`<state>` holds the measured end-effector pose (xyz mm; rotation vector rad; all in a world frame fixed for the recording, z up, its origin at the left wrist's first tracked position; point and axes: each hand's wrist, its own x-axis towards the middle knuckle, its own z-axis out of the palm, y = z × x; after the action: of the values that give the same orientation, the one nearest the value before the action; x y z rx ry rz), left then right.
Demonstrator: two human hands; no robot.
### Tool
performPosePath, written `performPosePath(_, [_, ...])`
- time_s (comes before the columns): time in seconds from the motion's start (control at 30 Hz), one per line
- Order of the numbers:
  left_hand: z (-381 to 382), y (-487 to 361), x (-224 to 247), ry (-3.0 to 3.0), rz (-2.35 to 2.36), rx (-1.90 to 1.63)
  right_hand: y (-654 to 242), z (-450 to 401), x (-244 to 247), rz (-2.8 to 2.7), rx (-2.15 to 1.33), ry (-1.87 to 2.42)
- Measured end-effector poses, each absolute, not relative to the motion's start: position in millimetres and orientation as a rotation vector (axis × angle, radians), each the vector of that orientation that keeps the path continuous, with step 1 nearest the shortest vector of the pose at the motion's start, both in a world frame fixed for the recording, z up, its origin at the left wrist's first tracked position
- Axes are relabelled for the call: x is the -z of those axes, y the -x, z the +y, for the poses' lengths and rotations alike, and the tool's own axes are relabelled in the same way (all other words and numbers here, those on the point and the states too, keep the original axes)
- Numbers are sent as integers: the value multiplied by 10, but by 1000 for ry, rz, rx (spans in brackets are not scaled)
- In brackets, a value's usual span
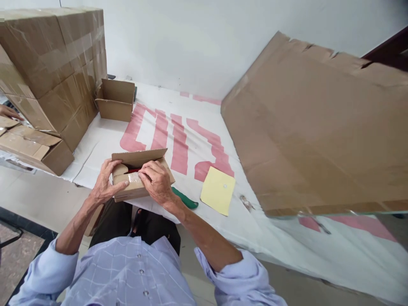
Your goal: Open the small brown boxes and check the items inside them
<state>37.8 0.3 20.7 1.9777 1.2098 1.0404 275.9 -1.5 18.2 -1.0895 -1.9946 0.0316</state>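
Observation:
A small cardboard box (129,196) sits at the table's front edge, its back flap raised. Something red (134,170) shows through the gap; the rest of its contents is hidden. My left hand (105,182) grips the box's left end, with the thumb on the front flap and fingers behind the corner. The fingers of my right hand (157,180) are pinched together at the front flap, beside a strip of clear tape (134,177). Just right of the box lies a green curved object (185,198), partly behind my right wrist.
Stacked taped cartons (54,63) stand at the left. An open box (114,109) is behind, a closed carton (41,148) at the left edge near another person's hand (9,112). Yellow paper (218,191) lies on the white tablecloth (178,100); a large cardboard sheet (318,127) fills the right.

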Motion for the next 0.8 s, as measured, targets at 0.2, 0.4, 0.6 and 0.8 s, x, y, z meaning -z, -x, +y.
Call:
performPosePath(0.2, [-2, -389, -219, -1964, 1217, -1009, -2658, -220, -37, -1964, 185, 1046])
performPosePath(0.4, [-22, -415, -250, -1963, 1179, -997, -2718, -349, 85, -1930, 97, 862])
performPosePath(0.6, [-16, -420, -252, -1948, 1172, -1007, -2735, -373, 85, -1919, 35, 828])
performPosePath(0.8, [-2, -430, -260, -1947, 1173, -982, -2739, -395, 97, -1918, -24, 785])
